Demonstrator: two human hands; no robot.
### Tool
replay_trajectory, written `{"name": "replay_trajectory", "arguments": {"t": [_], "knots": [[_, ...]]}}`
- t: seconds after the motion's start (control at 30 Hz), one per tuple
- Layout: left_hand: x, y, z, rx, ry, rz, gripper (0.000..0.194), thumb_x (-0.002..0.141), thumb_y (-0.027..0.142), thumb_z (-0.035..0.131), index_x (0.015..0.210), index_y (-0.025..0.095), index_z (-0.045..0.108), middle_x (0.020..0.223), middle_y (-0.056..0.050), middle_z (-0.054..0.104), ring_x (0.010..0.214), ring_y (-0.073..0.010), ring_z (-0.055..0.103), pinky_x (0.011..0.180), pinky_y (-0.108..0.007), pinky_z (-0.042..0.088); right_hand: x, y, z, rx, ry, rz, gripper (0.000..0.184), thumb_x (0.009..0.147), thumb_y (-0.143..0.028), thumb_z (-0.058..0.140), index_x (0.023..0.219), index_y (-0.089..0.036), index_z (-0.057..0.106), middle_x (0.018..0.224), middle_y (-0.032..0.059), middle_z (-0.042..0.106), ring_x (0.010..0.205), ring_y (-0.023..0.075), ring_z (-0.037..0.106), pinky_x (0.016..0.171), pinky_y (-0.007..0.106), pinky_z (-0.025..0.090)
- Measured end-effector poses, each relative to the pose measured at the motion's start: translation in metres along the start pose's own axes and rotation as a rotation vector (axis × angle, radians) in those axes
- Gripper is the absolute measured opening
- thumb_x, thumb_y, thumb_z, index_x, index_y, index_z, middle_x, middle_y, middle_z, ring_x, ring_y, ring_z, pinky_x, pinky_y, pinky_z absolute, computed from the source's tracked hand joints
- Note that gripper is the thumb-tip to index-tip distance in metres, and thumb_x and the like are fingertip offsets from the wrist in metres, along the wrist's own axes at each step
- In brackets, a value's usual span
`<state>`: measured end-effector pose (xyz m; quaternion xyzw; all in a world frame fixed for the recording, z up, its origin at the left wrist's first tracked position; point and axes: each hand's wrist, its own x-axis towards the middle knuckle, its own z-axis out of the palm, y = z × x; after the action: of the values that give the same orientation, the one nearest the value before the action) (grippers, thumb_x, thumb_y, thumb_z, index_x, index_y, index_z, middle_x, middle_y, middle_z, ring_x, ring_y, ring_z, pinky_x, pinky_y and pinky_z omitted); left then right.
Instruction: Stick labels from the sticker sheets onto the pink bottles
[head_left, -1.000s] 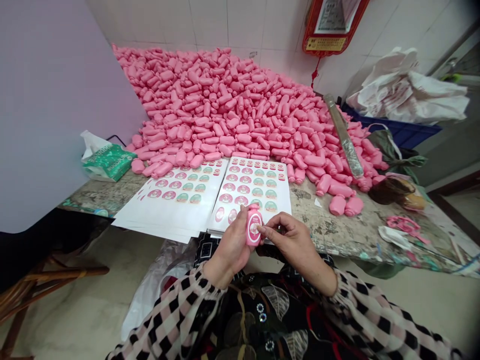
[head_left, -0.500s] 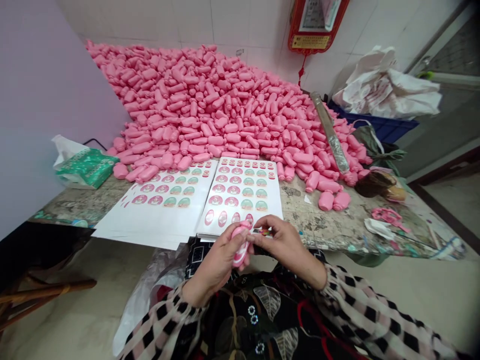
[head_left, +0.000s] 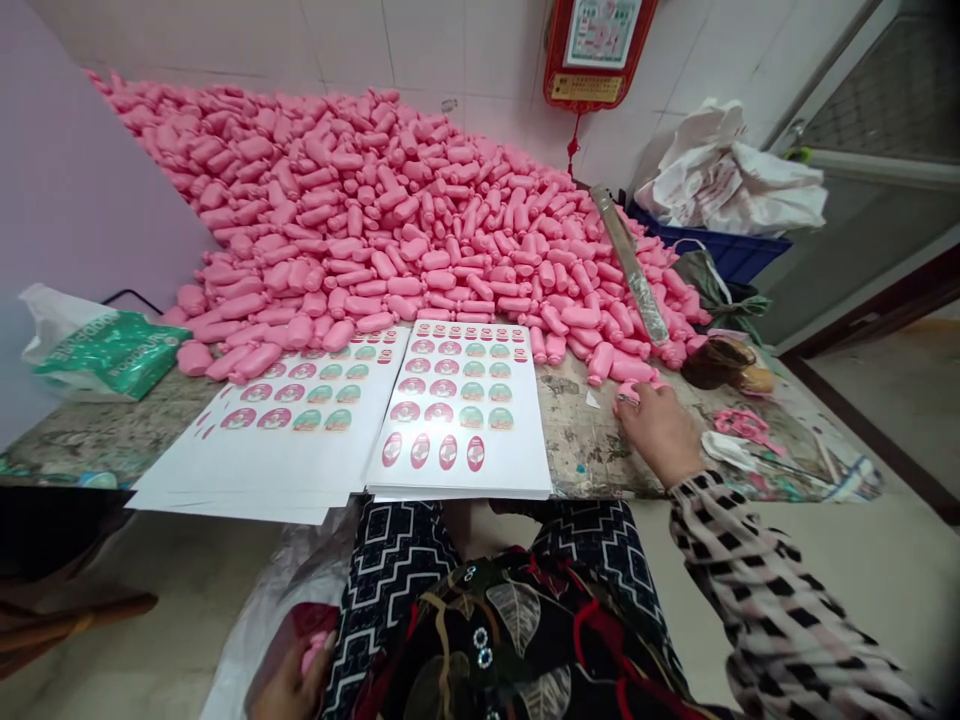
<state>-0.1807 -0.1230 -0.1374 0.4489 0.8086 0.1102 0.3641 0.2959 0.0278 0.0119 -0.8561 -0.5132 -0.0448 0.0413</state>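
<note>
two grips: left hand [head_left: 286, 680] closed round a pink plastic bottle [head_left: 315, 650] held low, right hand [head_left: 660, 432] pinching a second bottle [head_left: 628, 394] against the worktable [head_left: 577, 440], steadied there.

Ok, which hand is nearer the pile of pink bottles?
The right hand is nearer: it rests on the table at the edge of the pile of pink bottles. The left hand is down below the table edge, holding a pink bottle.

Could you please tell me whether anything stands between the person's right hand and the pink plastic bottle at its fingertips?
Nothing visible does: the right hand touches the pink plastic bottle directly, and both are at the edge of the stained, worn worktop.
</note>
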Motion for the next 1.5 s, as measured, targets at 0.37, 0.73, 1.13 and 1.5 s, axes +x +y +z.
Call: {"name": "replay_trajectory", "arguments": {"t": [0.37, 0.73, 1.13, 1.5], "knots": [[-0.006, 0.054, -0.035, 0.305, -0.225, 0.19, 0.037, 0.081, 0.04, 0.035, 0.078, 0.02, 0.066, 0.078, -0.009, 0.07, 0.085, -0.0295, 0.064, 0.077, -0.037, 0.045, 0.02, 0.006, 0.015, 0.398, -0.141, 0.111, 0.054, 0.075, -0.044, 0.052, 0.122, -0.018, 0.052, 0.087, 0.0105, 0.064, 0.076, 0.0247, 0.059, 0.065, 0.034, 0.041], [-0.058, 0.235, -0.017, -1.105, -0.598, 0.251, 0.05, 0.077, 0.044, 0.061, 0.12, 0.021, 0.049, 0.106, -0.007, 0.061, 0.089, -0.0161, 0.06, 0.08, -0.031, 0.048, -0.14, -0.131, -0.016, 1.328, -0.573, -0.449, 0.038, 0.079, -0.029, 0.057, 0.116, -0.024, 0.055, 0.092, 0.0015, 0.062, 0.076, 0.0133, 0.057, 0.07, 0.028, 0.048], [-0.032, 0.234, -0.007, -0.113, -0.108, 0.867, 0.027, 0.073, 0.016, 0.056, 0.1, 0.02, 0.059, 0.119, -0.009, 0.057, 0.113, -0.024, 0.051, 0.094, -0.037, 0.04, -0.08, -0.105, 0.003, 0.433, -0.172, -0.58, 0.025, 0.091, -0.034, 0.04, 0.098, -0.024, 0.063, 0.092, 0.0027, 0.059, 0.08, 0.015, 0.057, 0.065, 0.026, 0.037], [-0.025, 0.222, 0.011, 0.412, -0.129, 0.935, 0.065, 0.075, 0.011, 0.051, 0.135, 0.034, 0.038, 0.153, -0.01, 0.005, 0.111, -0.0285, 0.055, 0.088, -0.04, 0.044, -0.083, -0.122, 0.006, 0.198, -0.122, -0.631, 0.023, 0.093, -0.032, 0.036, 0.093, -0.023, 0.057, 0.09, 0.0025, 0.056, 0.075, 0.0137, 0.056, 0.058, 0.026, 0.031]]}}
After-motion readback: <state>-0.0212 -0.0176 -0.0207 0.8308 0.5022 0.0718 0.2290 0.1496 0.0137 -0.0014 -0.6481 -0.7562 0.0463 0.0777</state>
